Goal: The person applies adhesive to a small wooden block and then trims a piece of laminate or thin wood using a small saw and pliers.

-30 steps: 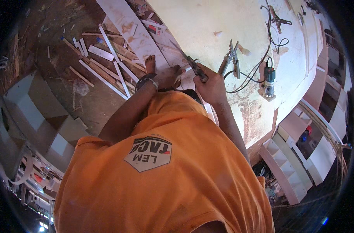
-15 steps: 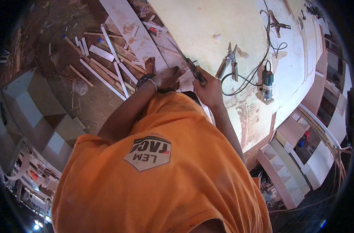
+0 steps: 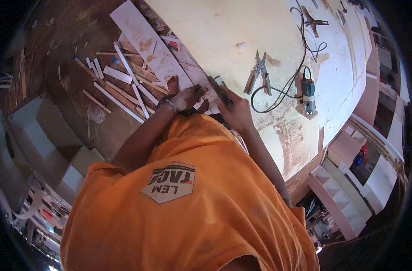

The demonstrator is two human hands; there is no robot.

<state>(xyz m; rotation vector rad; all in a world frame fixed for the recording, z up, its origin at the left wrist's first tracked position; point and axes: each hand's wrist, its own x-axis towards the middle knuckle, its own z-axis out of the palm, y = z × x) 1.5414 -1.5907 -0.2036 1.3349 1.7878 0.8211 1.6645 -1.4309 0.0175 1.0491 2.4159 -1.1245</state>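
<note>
In my right hand (image 3: 235, 110) is a dark, narrow hand tool (image 3: 220, 92), its kind unclear, held at the near left edge of a pale board-topped table (image 3: 206, 27). The fingers wrap round it, and a small white piece (image 3: 218, 80) shows beside its upper end. Just left of it, my left hand (image 3: 188, 98) is closed, its fingertips towards the tool; what they pinch, if anything, is hidden. Locking pliers (image 3: 259, 74) lie on the board with their handles spread. Farther right, a corded trim router (image 3: 308, 97) stands on the board.
A black cable (image 3: 285, 92) loops across the board to the router. A dark clamp-like tool (image 3: 313, 21) lies at the far right. Long white panels (image 3: 145, 36) and scattered wood strips (image 3: 124, 67) cover the floor at left, near my bare foot (image 3: 173, 85). Open cabinet boxes (image 3: 34, 126) stand left.
The view has shifted, so the table and its tools sit farther left in the picture. Both hands have moved slightly left and down, still close together, with the dark tool still in my right hand.
</note>
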